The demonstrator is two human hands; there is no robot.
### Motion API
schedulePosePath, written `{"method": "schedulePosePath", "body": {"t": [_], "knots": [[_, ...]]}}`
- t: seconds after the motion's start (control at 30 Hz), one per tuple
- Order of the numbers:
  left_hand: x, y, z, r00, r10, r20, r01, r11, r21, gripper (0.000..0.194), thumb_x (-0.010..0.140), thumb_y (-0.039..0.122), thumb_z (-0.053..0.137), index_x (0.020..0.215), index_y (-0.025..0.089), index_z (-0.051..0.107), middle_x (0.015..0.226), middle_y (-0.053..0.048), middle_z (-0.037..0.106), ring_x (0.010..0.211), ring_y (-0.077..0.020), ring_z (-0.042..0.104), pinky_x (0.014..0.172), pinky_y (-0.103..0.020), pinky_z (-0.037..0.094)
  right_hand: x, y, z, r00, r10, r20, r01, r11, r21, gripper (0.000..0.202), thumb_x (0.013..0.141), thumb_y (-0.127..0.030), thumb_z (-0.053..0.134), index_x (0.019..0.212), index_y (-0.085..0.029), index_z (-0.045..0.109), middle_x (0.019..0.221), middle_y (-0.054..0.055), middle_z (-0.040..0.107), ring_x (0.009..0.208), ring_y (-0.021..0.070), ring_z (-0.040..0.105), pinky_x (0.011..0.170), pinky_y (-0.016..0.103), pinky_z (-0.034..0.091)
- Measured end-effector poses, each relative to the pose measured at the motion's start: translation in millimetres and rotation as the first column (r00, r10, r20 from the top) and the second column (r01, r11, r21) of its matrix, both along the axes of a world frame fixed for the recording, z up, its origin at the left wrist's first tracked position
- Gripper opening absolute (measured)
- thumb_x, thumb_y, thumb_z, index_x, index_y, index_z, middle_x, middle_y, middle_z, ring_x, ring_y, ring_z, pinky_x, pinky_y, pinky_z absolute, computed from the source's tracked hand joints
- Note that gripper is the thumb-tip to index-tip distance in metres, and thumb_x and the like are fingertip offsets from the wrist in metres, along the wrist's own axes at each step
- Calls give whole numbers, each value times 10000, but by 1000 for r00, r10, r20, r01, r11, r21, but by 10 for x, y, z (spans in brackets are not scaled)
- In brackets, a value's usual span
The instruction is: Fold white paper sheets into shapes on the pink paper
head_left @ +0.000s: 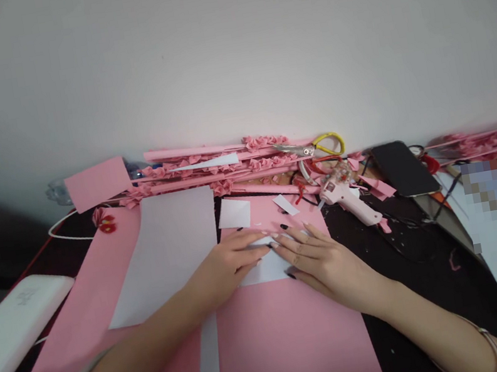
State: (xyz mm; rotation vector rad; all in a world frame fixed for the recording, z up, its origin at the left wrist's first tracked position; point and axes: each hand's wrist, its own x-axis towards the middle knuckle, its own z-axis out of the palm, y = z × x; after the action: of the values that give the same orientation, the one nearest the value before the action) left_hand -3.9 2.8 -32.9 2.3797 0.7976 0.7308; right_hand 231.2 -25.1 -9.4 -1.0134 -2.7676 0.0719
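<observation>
A small white sheet of paper (265,270) lies on a large pink sheet (293,337), partly covered by my hands. My left hand (226,263) rests on its left side, fingers stretched out towards the middle. From the right, my right hand (320,256) lies flat over the sheet with its fingers spread. The fingertips of both hands come together near the paper's upper part. Just beyond them are a white paper square (235,213) and a small white strip (286,204).
Large white paper (169,256) lies to the left, near a white box-like device (25,331). Along the wall are pink paper-flower stems (195,150) and yellow-handled scissors (313,147). At right are a pink glue gun (351,200), its cord and a black phone (405,169).
</observation>
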Motion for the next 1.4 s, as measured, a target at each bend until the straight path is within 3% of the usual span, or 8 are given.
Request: {"method": "schedulePosePath", "body": {"t": [0.13,0.3,0.43,0.67,1.1,1.4], "knots": [[-2,-7,9,1000,1,-19,1,996,84,281,888,116,423,1074,190,621,1274,-73,510,1208,-191,425,1022,-396,354,-69,-47,-16,1000,0,26,-1,1000,25,415,915,-279,393,1302,-134,428,1358,68,425,1263,228,359,1065,450,277],[-10,-44,72,993,-5,-114,25,984,177,266,890,133,411,970,173,661,1276,-94,507,1232,-217,393,1009,-419,357,-67,-54,-79,998,39,45,-40,999,31,377,926,-224,361,1276,-128,463,1356,63,425,1254,222,374,1047,421,327],[-25,-74,140,969,-39,-243,87,978,188,230,876,201,457,978,173,661,1303,-100,482,1275,-233,329,1039,-443,296,-46,-44,-74,998,52,47,-51,999,-16,360,926,-188,348,1250,-133,497,1350,69,433,1246,225,386,1036,417,346],[-73,-43,153,941,-79,-329,146,972,185,236,861,263,496,1029,179,638,1357,-113,416,1299,-249,286,1056,-474,234,-47,-35,-72,999,48,-4,-48,998,-30,354,921,-181,365,1246,-142,498,1334,77,453,1247,224,385,1026,425,358],[-72,-7,147,949,-129,-287,192,961,200,212,870,214,476,983,168,650,1309,-126,469,1273,-250,331,1043,-450,270,-39,-20,-81,998,51,-40,-51,999,-12,351,913,-184,390,1249,-174,493,1336,55,455,1281,239,324,1048,494,285],[-75,16,155,962,-157,-223,174,983,55,225,876,201,474,1014,192,652,1319,-89,470,1281,-230,329,1062,-437,247,-56,-4,-31,998,48,-38,-51,997,-66,344,908,-188,395,1231,-171,514,1318,55,477,1264,244,353,1037,500,299]]}}
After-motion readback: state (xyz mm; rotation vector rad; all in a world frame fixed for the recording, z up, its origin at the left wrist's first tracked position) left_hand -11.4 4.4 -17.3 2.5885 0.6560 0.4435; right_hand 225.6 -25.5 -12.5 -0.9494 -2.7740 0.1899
